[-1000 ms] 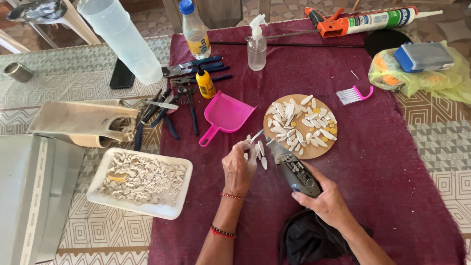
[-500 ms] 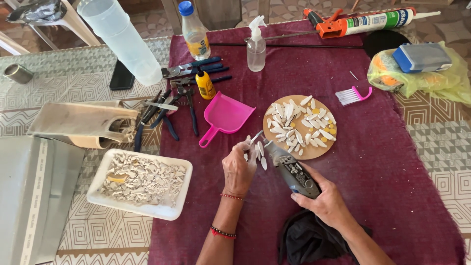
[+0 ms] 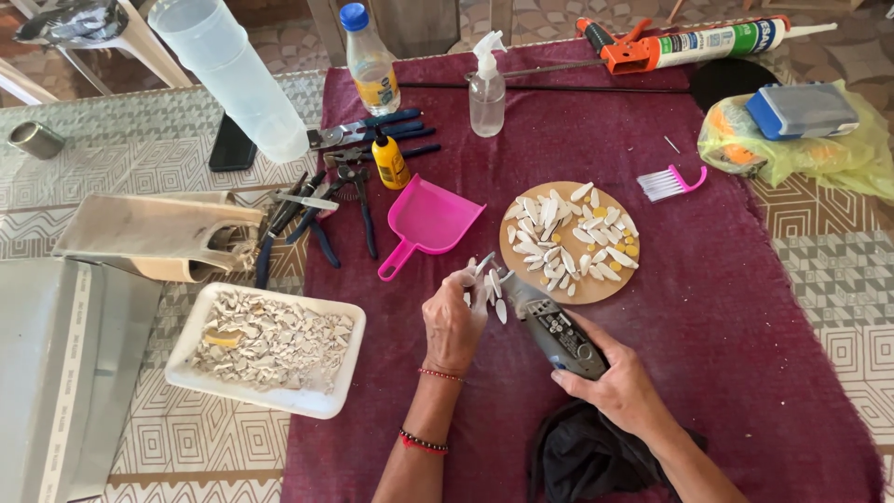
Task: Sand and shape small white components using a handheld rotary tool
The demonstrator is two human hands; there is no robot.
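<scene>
White shard (image 3: 477, 279) (left-held) meets rotary tool (image 3: 556, 333).

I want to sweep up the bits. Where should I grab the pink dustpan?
Probably by its handle: the pink dustpan lies flat on the maroon cloth with the thin handle sticking out toward the lower left, free of other things. Come from that near-left side and wrap your fingers around it; the wide scoop end faces the spray bottle.

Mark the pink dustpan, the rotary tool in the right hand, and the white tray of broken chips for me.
pink dustpan (image 3: 436, 216): head view, on the flat scoop.
rotary tool (image 3: 556, 333): head view, on the grey body above the right hand's fingers.
white tray (image 3: 296, 401): head view, on its bare near rim.
</scene>
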